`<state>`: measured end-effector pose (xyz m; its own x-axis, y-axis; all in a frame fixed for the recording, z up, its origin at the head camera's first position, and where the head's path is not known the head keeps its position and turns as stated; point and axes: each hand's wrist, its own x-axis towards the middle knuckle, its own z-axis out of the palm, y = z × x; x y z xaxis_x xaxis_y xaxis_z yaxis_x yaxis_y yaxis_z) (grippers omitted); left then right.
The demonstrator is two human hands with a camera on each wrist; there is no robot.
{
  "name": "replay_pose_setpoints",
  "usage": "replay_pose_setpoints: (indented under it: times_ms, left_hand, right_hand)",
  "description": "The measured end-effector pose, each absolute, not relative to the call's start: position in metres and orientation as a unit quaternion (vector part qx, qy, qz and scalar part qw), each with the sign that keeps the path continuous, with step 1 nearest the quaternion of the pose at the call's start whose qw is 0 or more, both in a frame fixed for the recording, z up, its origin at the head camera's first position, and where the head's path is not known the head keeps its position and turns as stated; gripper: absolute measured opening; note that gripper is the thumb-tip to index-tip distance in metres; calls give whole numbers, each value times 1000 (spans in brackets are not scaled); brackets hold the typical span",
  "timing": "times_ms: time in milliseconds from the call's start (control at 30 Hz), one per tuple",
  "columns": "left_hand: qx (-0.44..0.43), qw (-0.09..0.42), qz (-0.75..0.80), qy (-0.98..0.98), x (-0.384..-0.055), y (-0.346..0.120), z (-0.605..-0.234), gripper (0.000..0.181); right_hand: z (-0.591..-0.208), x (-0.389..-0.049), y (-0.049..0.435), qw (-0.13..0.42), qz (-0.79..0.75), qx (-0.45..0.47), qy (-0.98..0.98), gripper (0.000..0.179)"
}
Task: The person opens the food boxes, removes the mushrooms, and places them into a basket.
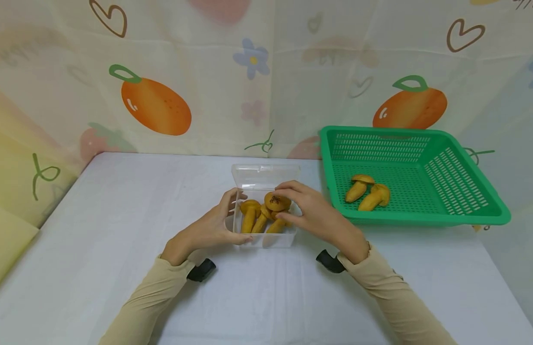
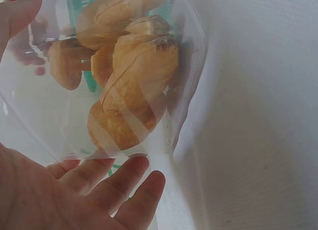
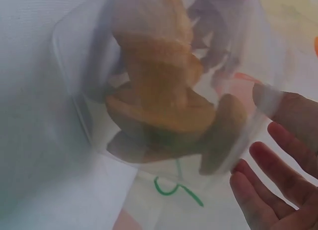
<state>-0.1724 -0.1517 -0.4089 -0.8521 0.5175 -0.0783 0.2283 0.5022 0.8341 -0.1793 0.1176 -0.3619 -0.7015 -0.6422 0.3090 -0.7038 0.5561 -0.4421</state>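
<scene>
A clear plastic box (image 1: 277,241) with a hinged lid (image 1: 266,176) tipped up at its back stands on the table, several yellow-brown mushrooms (image 1: 248,215) inside. My left hand (image 1: 208,225) grips its left side, the thumb at the front wall and the fingers further back, also seen in the left wrist view. Over the box's right side is my right hand (image 1: 316,211), fingers spread around the topmost mushroom (image 1: 277,201). In the right wrist view, the fingertips (image 3: 258,150) are loosely spread, close beside a mushroom (image 3: 224,133) seen through the plastic.
At the right back stands a green perforated basket (image 1: 422,219) with two mushrooms (image 1: 356,190) in its left part. A white cloth (image 1: 266,297) covers the table. Behind it hangs a printed curtain (image 1: 309,96). Each wrist carries a black camera (image 1: 202,270).
</scene>
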Motion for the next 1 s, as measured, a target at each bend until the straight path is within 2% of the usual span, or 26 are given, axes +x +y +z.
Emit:
replay_pose_setpoints:
  times_ms: [200,433,633,1000]
  left_hand:
    - [218,161,447,852,-172,-151,-408,108]
    - [219,157,442,856,-172,-151,-408,105]
    - [218,158,445,854,-172,-152,-409,105]
    - [218,159,446,853,-172,-152,-409,107]
  right_hand:
    - [-369,-182,110,34,259,369,-892,42]
    - [-370,-183,105,61,209,383,-898,45]
    - [-371,-184,103,83,201,392,-894,41]
    - [-361,-180,104,66,221,366,-901,42]
